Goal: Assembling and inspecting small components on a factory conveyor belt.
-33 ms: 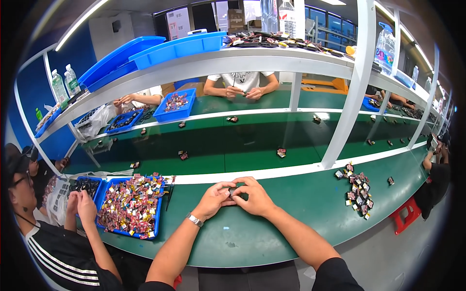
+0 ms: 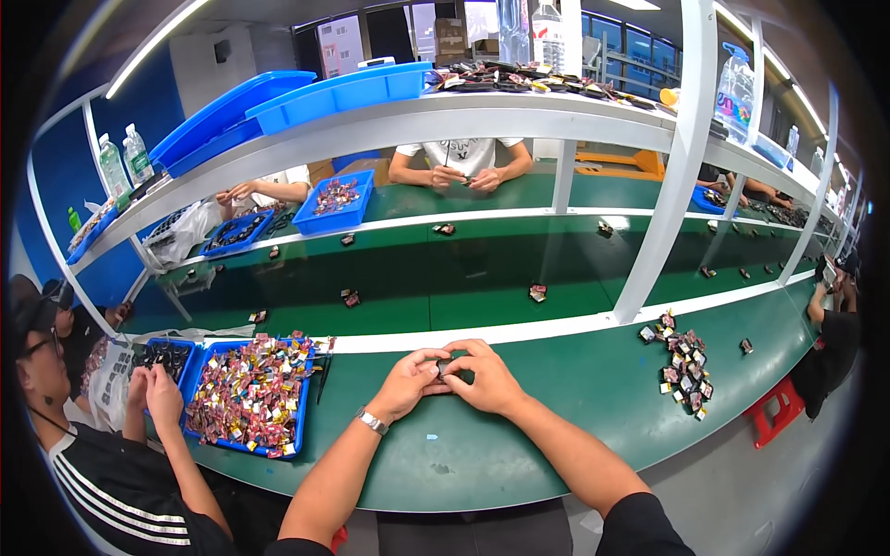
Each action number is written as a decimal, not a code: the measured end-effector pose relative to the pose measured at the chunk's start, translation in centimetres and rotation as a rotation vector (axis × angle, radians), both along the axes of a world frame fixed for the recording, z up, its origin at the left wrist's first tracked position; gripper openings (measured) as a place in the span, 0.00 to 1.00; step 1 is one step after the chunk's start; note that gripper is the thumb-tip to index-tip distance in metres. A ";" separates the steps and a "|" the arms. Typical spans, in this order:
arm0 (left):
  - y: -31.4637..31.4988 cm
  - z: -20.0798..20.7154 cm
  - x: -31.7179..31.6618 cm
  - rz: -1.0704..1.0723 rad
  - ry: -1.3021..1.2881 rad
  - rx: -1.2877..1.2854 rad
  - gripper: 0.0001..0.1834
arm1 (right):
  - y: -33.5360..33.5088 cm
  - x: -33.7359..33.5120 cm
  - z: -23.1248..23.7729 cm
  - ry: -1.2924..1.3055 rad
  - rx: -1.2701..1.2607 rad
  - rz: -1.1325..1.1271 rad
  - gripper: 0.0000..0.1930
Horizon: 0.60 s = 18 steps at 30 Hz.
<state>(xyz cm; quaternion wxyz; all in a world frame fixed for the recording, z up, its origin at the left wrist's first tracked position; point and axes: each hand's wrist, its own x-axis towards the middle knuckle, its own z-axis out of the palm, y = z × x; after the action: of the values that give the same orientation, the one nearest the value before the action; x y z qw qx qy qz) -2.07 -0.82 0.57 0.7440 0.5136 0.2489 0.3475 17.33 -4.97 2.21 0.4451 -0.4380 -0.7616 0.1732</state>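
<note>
Over the green worktop (image 2: 501, 454), my left hand (image 2: 413, 382) and my right hand (image 2: 484, 376) meet fingertip to fingertip. Between them they grip a small dark piece (image 2: 442, 366), mostly covered by the fingers, so its exact kind does not show. A metal-banded watch circles my left wrist. To the left of my hands stands a blue tray (image 2: 299, 422) heaped with small parts in pink, white and yellow (image 2: 248, 394). A pile of small black parts with white and pink pieces (image 2: 688, 369) lies on the worktop to the right.
A white post (image 2: 663, 176) and a shelf (image 2: 464, 116) rise beyond my hands, with blue trays (image 2: 343, 91) on top. Behind a white rail, a green belt (image 2: 482, 320) carries scattered small parts. A co-worker (image 2: 111, 463) sits close at left; another (image 2: 464, 167) works opposite.
</note>
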 end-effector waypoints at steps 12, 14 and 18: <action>0.0 0.0 0.3 0.013 0.005 0.008 0.15 | 0.2 -1.0 -1.1 0.075 0.042 -0.109 0.04; 0.0 0.1 0.2 -0.003 -0.004 -0.001 0.15 | 0.1 -1.0 -1.0 0.065 0.042 -0.099 0.05; 0.0 0.2 0.2 0.002 -0.007 -0.016 0.15 | 0.0 -0.8 -1.0 0.038 0.038 -0.097 0.06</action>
<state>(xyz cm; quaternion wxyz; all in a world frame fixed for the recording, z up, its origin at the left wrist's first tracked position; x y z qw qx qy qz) -1.82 -0.86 0.80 0.7485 0.5060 0.2498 0.3481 16.51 -4.94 1.23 0.4756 -0.4623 -0.7342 0.1452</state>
